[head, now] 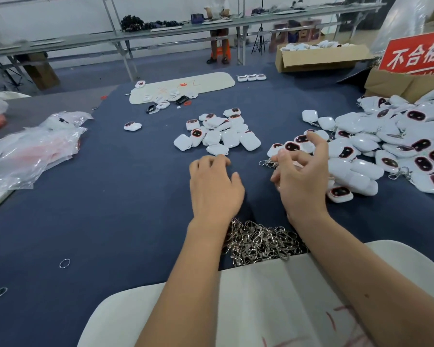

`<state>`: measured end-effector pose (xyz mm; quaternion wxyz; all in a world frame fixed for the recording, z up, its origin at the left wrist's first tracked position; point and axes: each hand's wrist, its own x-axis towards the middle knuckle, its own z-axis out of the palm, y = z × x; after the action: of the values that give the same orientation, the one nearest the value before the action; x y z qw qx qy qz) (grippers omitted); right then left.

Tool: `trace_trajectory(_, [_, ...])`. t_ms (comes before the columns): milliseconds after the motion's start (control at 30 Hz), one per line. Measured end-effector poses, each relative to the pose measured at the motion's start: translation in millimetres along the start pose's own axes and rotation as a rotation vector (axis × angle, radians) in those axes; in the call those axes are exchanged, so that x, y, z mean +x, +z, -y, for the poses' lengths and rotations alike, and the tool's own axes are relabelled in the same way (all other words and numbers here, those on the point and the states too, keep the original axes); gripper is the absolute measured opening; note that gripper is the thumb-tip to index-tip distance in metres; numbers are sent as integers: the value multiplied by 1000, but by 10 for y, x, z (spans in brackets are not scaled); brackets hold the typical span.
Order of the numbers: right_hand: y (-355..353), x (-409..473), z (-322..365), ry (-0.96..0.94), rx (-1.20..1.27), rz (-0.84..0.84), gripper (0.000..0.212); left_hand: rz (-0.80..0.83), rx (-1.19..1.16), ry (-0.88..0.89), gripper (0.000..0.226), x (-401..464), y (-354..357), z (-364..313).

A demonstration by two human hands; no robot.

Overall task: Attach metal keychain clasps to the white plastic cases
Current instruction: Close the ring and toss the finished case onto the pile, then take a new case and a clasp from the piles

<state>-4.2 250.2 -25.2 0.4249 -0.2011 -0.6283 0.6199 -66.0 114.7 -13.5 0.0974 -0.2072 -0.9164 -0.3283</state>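
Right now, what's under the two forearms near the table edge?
A heap of metal clasps on the blue table, between the wrists. Its left and right edges run under the forearms, so its full extent is hidden.

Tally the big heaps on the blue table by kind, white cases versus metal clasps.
White case heaps: 2, the middle heap and the right heap
Metal clasp heaps: 1, the clasp heap
Total: 3

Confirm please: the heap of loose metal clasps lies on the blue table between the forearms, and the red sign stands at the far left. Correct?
Not quite. The heap of metal clasps does lie between the forearms, but the head view shows the red sign at the far right, not left.
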Motion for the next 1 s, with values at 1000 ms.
trace_trajectory(1000, [9, -121, 125, -319, -633, 552, 49, 700, -33, 112, 18, -50, -608, 169])
